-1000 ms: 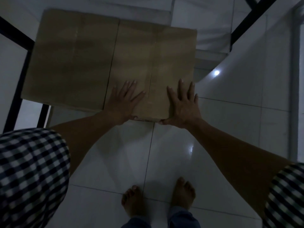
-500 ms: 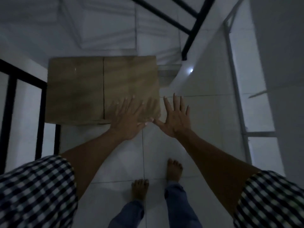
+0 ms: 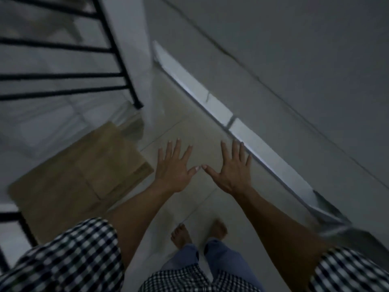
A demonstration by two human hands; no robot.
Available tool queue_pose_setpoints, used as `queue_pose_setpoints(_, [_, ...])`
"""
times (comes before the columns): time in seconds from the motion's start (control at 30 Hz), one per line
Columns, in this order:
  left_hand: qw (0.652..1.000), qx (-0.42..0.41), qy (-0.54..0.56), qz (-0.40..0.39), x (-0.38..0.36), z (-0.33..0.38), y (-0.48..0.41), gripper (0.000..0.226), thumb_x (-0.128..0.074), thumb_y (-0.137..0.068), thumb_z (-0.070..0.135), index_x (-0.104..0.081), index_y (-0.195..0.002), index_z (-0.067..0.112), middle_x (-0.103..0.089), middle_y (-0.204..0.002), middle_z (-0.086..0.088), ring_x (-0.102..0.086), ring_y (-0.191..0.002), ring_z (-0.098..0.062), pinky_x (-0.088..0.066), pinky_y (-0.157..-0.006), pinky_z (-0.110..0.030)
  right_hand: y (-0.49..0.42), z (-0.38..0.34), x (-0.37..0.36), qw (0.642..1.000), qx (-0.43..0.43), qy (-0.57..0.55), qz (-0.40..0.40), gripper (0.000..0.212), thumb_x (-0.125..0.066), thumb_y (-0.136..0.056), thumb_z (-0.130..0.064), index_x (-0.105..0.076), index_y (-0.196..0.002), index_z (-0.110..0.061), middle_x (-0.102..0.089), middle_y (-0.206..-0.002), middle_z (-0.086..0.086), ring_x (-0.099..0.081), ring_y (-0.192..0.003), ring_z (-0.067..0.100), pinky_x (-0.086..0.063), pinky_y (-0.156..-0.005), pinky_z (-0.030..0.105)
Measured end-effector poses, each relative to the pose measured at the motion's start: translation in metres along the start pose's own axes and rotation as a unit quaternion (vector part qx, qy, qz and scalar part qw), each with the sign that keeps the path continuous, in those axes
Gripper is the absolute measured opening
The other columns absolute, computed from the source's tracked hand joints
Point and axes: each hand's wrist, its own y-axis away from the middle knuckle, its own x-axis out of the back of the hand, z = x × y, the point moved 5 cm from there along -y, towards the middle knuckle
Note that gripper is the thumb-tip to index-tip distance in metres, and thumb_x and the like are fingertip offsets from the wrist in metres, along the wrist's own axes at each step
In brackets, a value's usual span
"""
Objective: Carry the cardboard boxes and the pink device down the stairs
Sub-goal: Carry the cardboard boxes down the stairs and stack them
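A flat brown cardboard box [image 3: 84, 178] lies on the tiled landing at the lower left, beside the top of the stairs. My left hand [image 3: 174, 167] hovers just right of the box's corner, fingers spread, touching nothing. Further right, my right hand [image 3: 230, 169] is spread the same way over the floor, and the two thumbs almost meet. Both hands are empty. No pink device is in view. The picture is dim and blurred by motion.
A black metal railing [image 3: 117, 60] runs along the stairwell at the upper left, and another piece of railing [image 3: 21, 224] stands at the lower left. A grey wall [image 3: 294, 81] with a pale skirting strip [image 3: 210, 102] borders the landing on the right. My bare feet [image 3: 181, 237] stand on the floor tiles.
Both hands have come off the box and moved right of it. My view has swung right, so the box now sits at the lower left and the wall fills the right.
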Motion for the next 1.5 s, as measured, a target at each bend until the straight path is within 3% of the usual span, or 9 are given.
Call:
queue_pose_setpoints(0.13, [0.990, -0.126, -0.062, 0.006, 0.008, 0.113, -0.010, 0.082, -0.011, -0.089, 0.077, 0.002, -0.158, 0.035, 0.011, -0.166, -0.006, 0.010, -0.152, -0.031, 0.008, -0.118, -0.055, 0.059, 0.094, 0.030, 0.990, -0.120, -0.043, 0.063, 0.110, -0.016, -0.075, -0.096, 0.005, -0.160, -0.030, 0.018, -0.166, 0.008, 0.020, -0.151, 0.028, 0.012, -0.116, 0.054])
queue_pose_setpoints(0.27, [0.959, -0.261, -0.106, -0.014, -0.009, 0.238, 0.003, 0.082, -0.010, -0.087, 0.078, 0.006, -0.157, 0.037, 0.014, -0.166, -0.006, 0.012, -0.152, -0.030, 0.009, -0.118, -0.055, 0.149, 0.198, 0.042, 0.952, -0.269, -0.090, 0.112, 0.109, -0.017, -0.074, -0.095, 0.008, -0.159, -0.032, 0.019, -0.166, 0.006, 0.021, -0.151, 0.028, 0.005, -0.118, 0.057])
queue_pose_setpoints(0.47, [0.881, -0.442, -0.165, -0.011, -0.056, 0.426, 0.083, 0.081, -0.010, -0.089, 0.077, 0.011, -0.156, 0.037, 0.018, -0.165, -0.007, 0.017, -0.151, -0.031, 0.011, -0.119, -0.056, 0.333, 0.322, 0.031, 0.864, -0.452, -0.126, 0.181, 0.107, -0.022, -0.077, -0.094, 0.000, -0.160, -0.032, 0.010, -0.168, 0.007, 0.011, -0.153, 0.029, 0.005, -0.118, 0.058])
queue_pose_setpoints(0.7, [0.794, -0.581, -0.179, -0.028, -0.137, 0.614, 0.247, 0.081, -0.015, -0.090, 0.077, 0.001, -0.158, 0.036, 0.006, -0.167, -0.008, 0.008, -0.153, -0.031, 0.006, -0.120, -0.056, 0.563, 0.424, -0.001, 0.752, -0.595, -0.168, 0.228, 0.107, -0.025, -0.076, -0.094, -0.001, -0.161, -0.032, 0.010, -0.168, 0.008, 0.011, -0.153, 0.028, -0.001, -0.120, 0.059])
queue_pose_setpoints(0.87, [0.740, -0.645, -0.190, -0.026, -0.193, 0.713, 0.361, 0.083, -0.010, -0.088, 0.079, 0.002, -0.158, 0.037, 0.005, -0.167, -0.008, 0.004, -0.153, -0.033, 0.003, -0.120, -0.057, 0.699, 0.472, -0.027, 0.683, -0.663, -0.182, 0.245, 0.112, -0.020, -0.072, -0.097, 0.000, -0.160, -0.032, 0.011, -0.168, 0.008, 0.011, -0.153, 0.027, 0.000, -0.119, 0.057])
queue_pose_setpoints(1.13, [0.666, -0.718, -0.191, -0.067, -0.261, 0.805, 0.497, 0.081, -0.010, -0.089, 0.079, 0.001, -0.157, 0.037, 0.004, -0.167, -0.009, 0.003, -0.153, -0.033, 0.004, -0.119, -0.057, 0.846, 0.513, -0.056, 0.595, -0.732, -0.201, 0.265, 0.110, -0.028, -0.076, -0.094, 0.000, -0.161, -0.030, 0.009, -0.168, 0.008, 0.009, -0.153, 0.028, 0.001, -0.119, 0.057])
queue_pose_setpoints(1.3, [0.639, -0.742, -0.187, -0.077, -0.305, 0.857, 0.543, 0.080, -0.011, -0.089, 0.079, -0.001, -0.157, 0.037, 0.001, -0.167, -0.009, 0.000, -0.153, -0.034, 0.003, -0.118, -0.058, 0.904, 0.549, -0.068, 0.563, -0.755, -0.202, 0.267, 0.106, -0.034, -0.079, -0.090, -0.002, -0.161, -0.030, 0.006, -0.168, 0.009, 0.007, -0.153, 0.029, -0.002, -0.121, 0.058])
queue_pose_setpoints(1.5, [0.636, -0.741, -0.189, -0.101, -0.368, 0.931, 0.568, 0.083, -0.003, -0.086, 0.081, 0.001, -0.157, 0.038, 0.002, -0.167, -0.009, 0.001, -0.153, -0.034, 0.005, -0.118, -0.057, 0.945, 0.628, -0.092, 0.566, -0.760, -0.201, 0.247, 0.109, -0.028, -0.076, -0.094, -0.001, -0.160, -0.030, 0.008, -0.168, 0.006, 0.009, -0.153, 0.028, 0.000, -0.120, 0.059])
